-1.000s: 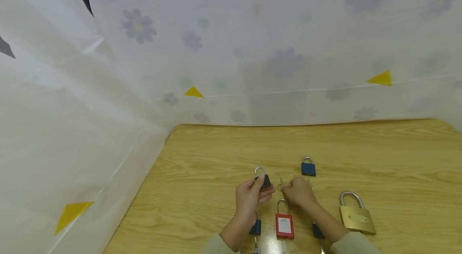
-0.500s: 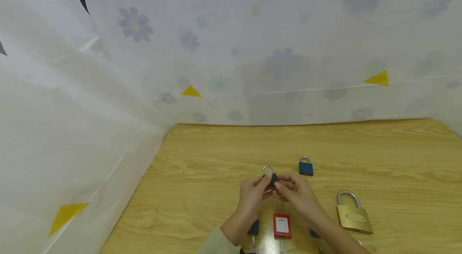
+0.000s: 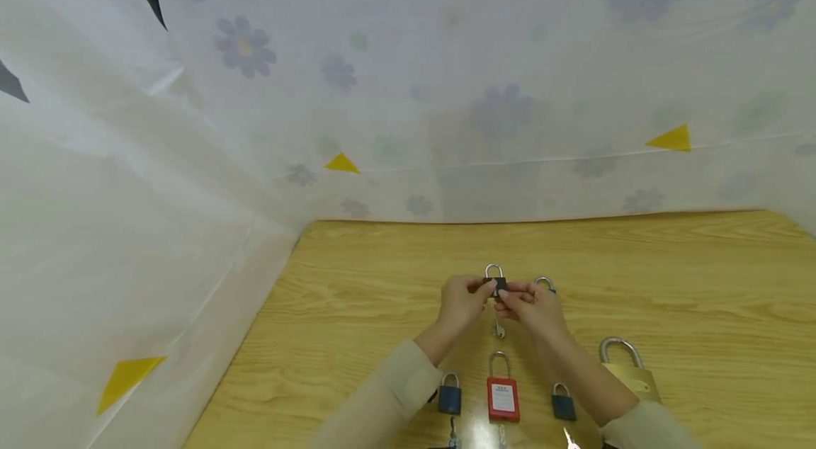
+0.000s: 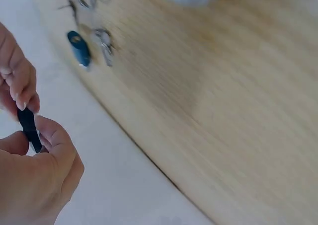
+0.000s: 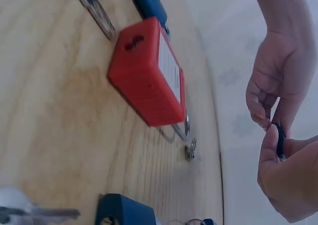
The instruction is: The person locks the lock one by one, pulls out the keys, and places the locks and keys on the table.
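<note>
A small black padlock [image 3: 490,286] with a silver shackle pointing up is held over the middle of the table. My left hand [image 3: 460,304] grips its left side between thumb and fingers. From the right, my right hand [image 3: 537,309] pinches the lower right of the body. Only a dark edge of the black padlock [image 4: 29,128] shows between the fingers in the left wrist view. Just below the hands, a silver key [image 3: 499,329] lies on the table. Behind my right hand, a blue padlock [image 3: 544,282] is mostly hidden.
Nearer me lie a red padlock [image 3: 503,398] with a white label, a blue padlock [image 3: 449,399] and a dark blue padlock [image 3: 564,406]. A large brass padlock [image 3: 637,379] sits beyond my right forearm. Keys [image 3: 570,439] lie at the front. A white sheet [image 3: 408,180] borders the table.
My right hand has come from beside the key to pinch the black padlock. Both hands have then carried it farther away and rightward, uncovering the key and the nearer padlocks.
</note>
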